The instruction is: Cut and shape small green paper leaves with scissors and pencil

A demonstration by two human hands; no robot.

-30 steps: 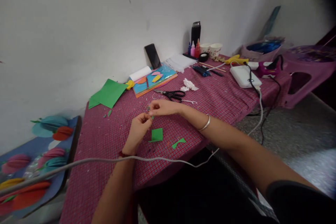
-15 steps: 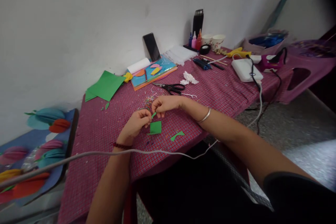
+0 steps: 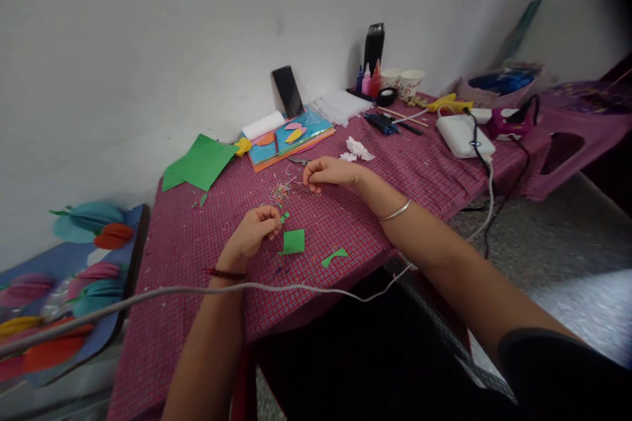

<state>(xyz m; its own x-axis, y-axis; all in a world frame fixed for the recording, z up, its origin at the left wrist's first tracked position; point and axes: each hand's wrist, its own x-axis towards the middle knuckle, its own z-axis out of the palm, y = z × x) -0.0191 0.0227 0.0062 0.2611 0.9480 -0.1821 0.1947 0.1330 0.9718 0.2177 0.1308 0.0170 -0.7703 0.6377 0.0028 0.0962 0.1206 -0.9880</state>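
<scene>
Head view: the left hand [image 3: 254,231] pinches a tiny green scrap [image 3: 285,216] just above the green square [image 3: 294,241]. The right hand [image 3: 328,172], fingers curled, covers the scissors [image 3: 297,160], seemingly gripping them. A trimming step, I judge; next needs blades meeting scrap.

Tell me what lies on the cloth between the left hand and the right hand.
In the head view, between left hand and right hand: a tiny green paper bit, otherwise bare checked cloth.
</scene>
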